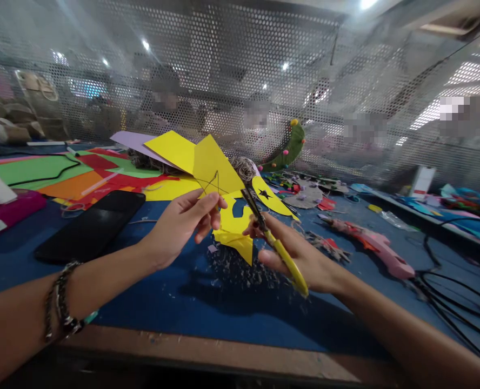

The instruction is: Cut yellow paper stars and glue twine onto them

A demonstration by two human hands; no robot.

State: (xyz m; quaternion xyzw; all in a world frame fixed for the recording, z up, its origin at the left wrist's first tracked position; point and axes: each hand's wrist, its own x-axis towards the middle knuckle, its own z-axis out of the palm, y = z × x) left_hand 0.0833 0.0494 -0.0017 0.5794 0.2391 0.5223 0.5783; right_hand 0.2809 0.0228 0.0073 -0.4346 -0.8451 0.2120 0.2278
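Observation:
My left hand (193, 216) pinches the lower edge of a creased yellow card (213, 156) between thumb and fingers. Dark lines that look like part of a star are drawn on the card near my fingertips. In my right hand (292, 248) is a pair of scissors (278, 246) with yellow handles. Its dark blades point up and left, close by the card's right corner; whether they touch it I cannot tell. Below the card lie cut yellow paper scraps (238, 237). Beyond the scissors rests a yellow curved piece (278, 200) bearing a black star.
A black phone (92, 224) and a magenta power strip (13, 216) lie left. At right are a pink glue gun (380, 251) and looped black cables (446, 294). Coloured sheets (61, 183), a twine ball (243, 168) and a green crescent (291, 148) stand further back, before a perforated metal screen (232, 65).

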